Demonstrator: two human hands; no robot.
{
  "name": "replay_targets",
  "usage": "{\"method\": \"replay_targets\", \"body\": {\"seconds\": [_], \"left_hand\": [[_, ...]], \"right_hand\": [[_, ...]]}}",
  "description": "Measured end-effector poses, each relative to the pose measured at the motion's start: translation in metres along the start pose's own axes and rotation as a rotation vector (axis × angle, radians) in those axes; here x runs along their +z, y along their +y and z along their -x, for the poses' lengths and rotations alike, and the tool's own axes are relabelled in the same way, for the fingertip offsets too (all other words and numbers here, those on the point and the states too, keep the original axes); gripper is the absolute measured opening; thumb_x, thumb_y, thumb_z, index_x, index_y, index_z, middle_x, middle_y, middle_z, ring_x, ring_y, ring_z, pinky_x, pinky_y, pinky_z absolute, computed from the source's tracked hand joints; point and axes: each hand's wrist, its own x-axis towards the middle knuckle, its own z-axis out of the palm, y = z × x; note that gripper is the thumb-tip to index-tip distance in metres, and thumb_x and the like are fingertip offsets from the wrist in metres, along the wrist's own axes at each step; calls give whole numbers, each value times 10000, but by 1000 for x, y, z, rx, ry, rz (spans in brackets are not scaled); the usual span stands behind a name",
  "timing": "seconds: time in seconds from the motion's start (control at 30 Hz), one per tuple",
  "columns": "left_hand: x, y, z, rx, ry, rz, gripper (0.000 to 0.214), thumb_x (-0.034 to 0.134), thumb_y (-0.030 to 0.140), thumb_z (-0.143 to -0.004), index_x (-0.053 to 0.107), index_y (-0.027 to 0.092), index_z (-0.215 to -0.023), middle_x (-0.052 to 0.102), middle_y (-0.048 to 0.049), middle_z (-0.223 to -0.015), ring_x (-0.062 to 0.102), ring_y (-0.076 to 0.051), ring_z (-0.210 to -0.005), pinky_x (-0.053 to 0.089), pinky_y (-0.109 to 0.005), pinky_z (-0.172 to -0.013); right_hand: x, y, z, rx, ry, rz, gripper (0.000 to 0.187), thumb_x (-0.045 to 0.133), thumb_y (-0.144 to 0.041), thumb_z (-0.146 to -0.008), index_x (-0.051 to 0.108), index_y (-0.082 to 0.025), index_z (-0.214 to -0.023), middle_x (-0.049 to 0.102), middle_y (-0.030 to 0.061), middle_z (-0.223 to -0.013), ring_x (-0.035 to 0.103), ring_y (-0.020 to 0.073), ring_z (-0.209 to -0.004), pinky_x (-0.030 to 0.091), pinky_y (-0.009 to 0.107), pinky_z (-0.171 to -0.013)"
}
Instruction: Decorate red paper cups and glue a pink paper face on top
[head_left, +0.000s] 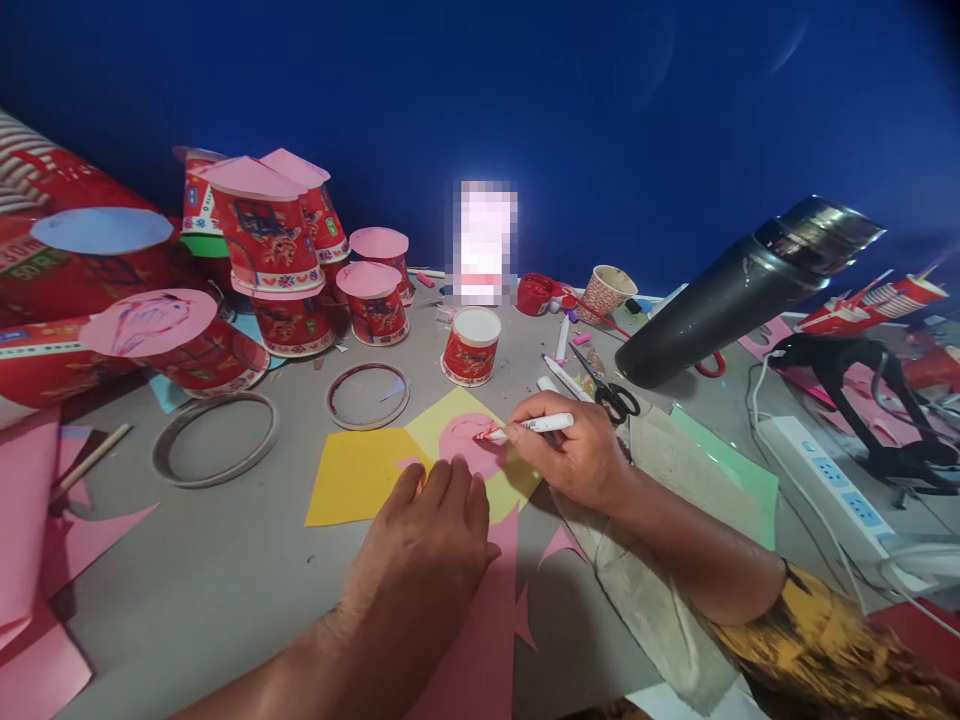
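In my right hand (574,450) is a white marker (544,424), its red tip on a pink paper circle (469,440). Red curved lines show on the circle's upper part. The circle lies on a pale yellow sheet (448,408), next to a darker yellow sheet (345,475). My left hand (439,530) lies flat with its fingertips at the circle's lower edge and over the yellow paper. Under that hand runs a long pink sheet (480,640). Just beyond the papers stands a red paper cup (471,348), upside down with a white top.
Red cups with pink paper cones (259,180) are stacked at the left. Two tape rings (161,465) lie nearer. Right of my hands are black scissors (616,402), a grey cloth (660,600), a leaning black flask (697,310) and a white power strip (825,490).
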Motion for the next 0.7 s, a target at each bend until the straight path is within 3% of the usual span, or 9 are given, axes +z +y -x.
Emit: {"method": "replay_targets", "body": {"seconds": [0.37, 0.7], "left_hand": [[-4, 1, -2, 14, -10, -4, 345, 817, 284, -843, 783, 96, -1130, 786, -196, -1163, 724, -352, -1008, 570, -509, -909], [-3, -1, -3, 17, 7, -19, 415, 835, 315, -837, 787, 93, -1185, 794, -193, -1169, 722, -341, -1013, 558, -491, -938]], "right_hand": [[-5, 7, 1, -43, 54, 51, 197, 645, -307, -929, 712, -211, -771, 632, -33, -560, 484, 100, -457, 378, 228, -507], [3, 0, 0, -26, -26, -4, 186, 665, -321, -949, 739, -221, -811, 757, -7, -701, 633, 114, -552, 449, 222, -589]]}}
